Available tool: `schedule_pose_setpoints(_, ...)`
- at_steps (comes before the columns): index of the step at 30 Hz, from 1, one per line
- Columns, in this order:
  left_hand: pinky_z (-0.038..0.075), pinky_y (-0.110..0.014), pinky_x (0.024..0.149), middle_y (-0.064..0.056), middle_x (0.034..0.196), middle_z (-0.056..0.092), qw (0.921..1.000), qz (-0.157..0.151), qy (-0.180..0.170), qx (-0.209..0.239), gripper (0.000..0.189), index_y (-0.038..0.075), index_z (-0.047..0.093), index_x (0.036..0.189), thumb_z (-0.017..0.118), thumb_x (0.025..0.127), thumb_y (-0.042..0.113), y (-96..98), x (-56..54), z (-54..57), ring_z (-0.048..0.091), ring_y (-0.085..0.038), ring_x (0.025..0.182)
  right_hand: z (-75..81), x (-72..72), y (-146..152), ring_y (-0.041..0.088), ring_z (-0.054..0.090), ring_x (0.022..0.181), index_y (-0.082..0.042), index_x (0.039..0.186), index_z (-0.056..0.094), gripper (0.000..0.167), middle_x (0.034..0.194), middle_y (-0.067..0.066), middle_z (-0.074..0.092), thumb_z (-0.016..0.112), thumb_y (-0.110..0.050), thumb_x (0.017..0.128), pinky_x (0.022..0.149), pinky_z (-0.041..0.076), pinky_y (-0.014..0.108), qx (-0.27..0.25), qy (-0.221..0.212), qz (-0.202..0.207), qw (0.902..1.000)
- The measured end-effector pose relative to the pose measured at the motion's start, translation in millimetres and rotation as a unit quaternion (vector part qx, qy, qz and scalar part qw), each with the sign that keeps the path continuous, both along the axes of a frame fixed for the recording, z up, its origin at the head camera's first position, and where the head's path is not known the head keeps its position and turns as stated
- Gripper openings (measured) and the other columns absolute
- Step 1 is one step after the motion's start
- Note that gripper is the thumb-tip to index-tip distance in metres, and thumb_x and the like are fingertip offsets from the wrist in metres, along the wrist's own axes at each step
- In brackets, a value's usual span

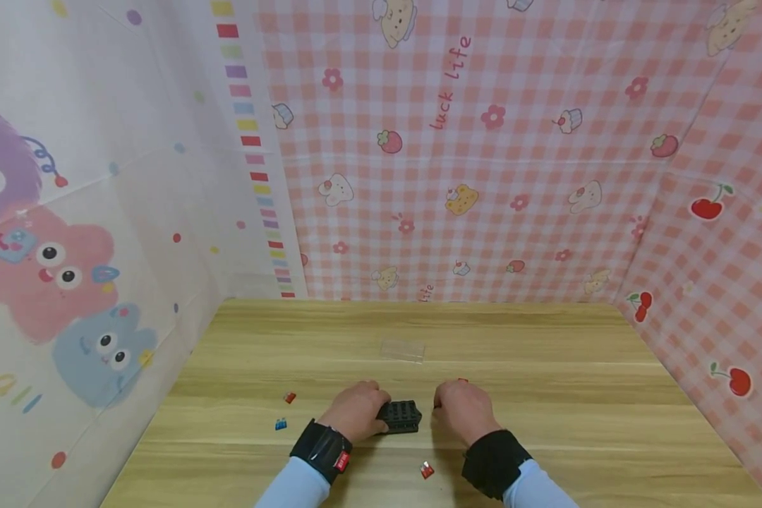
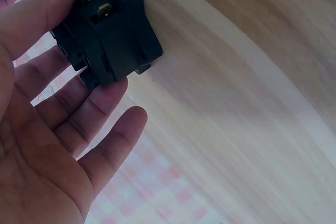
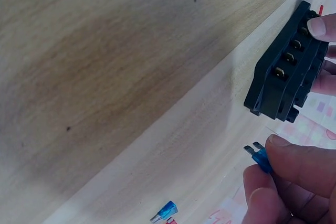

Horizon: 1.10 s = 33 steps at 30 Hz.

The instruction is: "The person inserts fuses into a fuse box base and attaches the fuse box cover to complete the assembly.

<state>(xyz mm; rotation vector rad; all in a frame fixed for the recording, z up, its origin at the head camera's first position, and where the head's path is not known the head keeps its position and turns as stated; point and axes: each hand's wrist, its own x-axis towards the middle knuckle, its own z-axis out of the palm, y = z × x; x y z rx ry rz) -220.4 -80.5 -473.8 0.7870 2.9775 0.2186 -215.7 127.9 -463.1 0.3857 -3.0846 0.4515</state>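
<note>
A black fuse block (image 1: 403, 416) is gripped at its left end by my left hand (image 1: 358, 413), thumb on top and fingers along the side. Metal terminals show in a row of slots on the block (image 3: 286, 61) in the right wrist view. Just to the right, apart from the block, my right hand (image 1: 463, 409) pinches a blue blade fuse (image 3: 261, 159) between thumb and fingers. Its two metal prongs stick out toward the block. The head view hides this fuse behind the hand.
On the wooden table (image 1: 546, 353) lie a red fuse (image 1: 289, 398) and a blue fuse (image 1: 281, 424) at left, and another red fuse (image 1: 427, 469) in front. A red piece (image 1: 463, 380) shows beyond my right hand. A clear plastic cover (image 1: 403, 351) lies farther back.
</note>
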Motion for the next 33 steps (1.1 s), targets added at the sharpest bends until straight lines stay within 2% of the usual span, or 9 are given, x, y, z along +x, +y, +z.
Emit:
schedule_pose_setpoints(7, 0.050, -0.032, 0.081, 0.000, 0.094, 0.063, 1.0000, -0.004, 0.007, -0.003, 0.038, 0.011, 0.073, 0.107, 0.086, 0.076, 0.029, 7.0, 1.5, 0.7, 0.058, -0.014, 0.086, 2.7, 0.6, -0.6, 0.015, 0.052, 0.064, -0.012, 0.079, 0.073, 0.009, 0.072, -0.003, 0.064, 0.080, -0.015, 0.083, 0.065, 0.048, 0.035, -0.001, -0.011, -0.005, 0.9999)
schedule_pose_setpoints(15, 0.049, -0.030, 0.079, 0.001, 0.092, 0.061, 0.9999, -0.013, 0.006, 0.003, 0.036, 0.011, 0.073, 0.107, 0.085, 0.078, 0.028, 13.8, 0.8, -1.7, 0.057, -0.012, 0.085, 5.9, -1.4, -2.5, 0.016, 0.053, 0.066, -0.012, 0.081, 0.072, 0.009, 0.072, -0.002, 0.063, 0.078, -0.017, 0.086, 0.066, 0.049, 0.035, -0.001, -0.045, -0.020, 0.9988)
schedule_pose_setpoints(20, 0.049, -0.029, 0.078, 0.001, 0.090, 0.060, 0.9999, -0.014, 0.001, 0.006, 0.036, 0.010, 0.073, 0.107, 0.085, 0.078, 0.028, 17.6, 0.3, -2.2, 0.055, -0.011, 0.082, 6.9, -1.4, -3.6, 0.016, 0.054, 0.066, -0.011, 0.083, 0.073, 0.009, 0.074, -0.001, 0.064, 0.077, -0.018, 0.086, 0.066, 0.049, 0.035, 0.001, -0.041, -0.026, 0.9988)
schedule_pose_setpoints(27, 0.049, -0.029, 0.077, 0.001, 0.091, 0.060, 0.9999, -0.011, 0.001, 0.000, 0.036, 0.011, 0.073, 0.108, 0.084, 0.080, 0.029, 19.8, 0.6, -3.2, 0.054, -0.012, 0.083, 8.5, -1.6, -7.1, 0.017, 0.054, 0.066, -0.010, 0.084, 0.074, 0.009, 0.076, 0.000, 0.065, 0.076, -0.018, 0.087, 0.067, 0.050, 0.035, -0.025, -0.040, -0.045, 0.9979)
schedule_pose_setpoints(33, 0.049, -0.028, 0.076, 0.001, 0.091, 0.060, 0.9999, -0.010, 0.006, -0.008, 0.036, 0.011, 0.073, 0.109, 0.084, 0.080, 0.030, 20.3, -0.2, -4.6, 0.054, -0.012, 0.083, 9.5, -2.1, -8.6, 0.016, 0.054, 0.065, -0.010, 0.081, 0.073, 0.010, 0.075, 0.000, 0.065, 0.076, -0.017, 0.086, 0.063, 0.049, 0.035, -0.031, -0.025, -0.040, 0.9984)
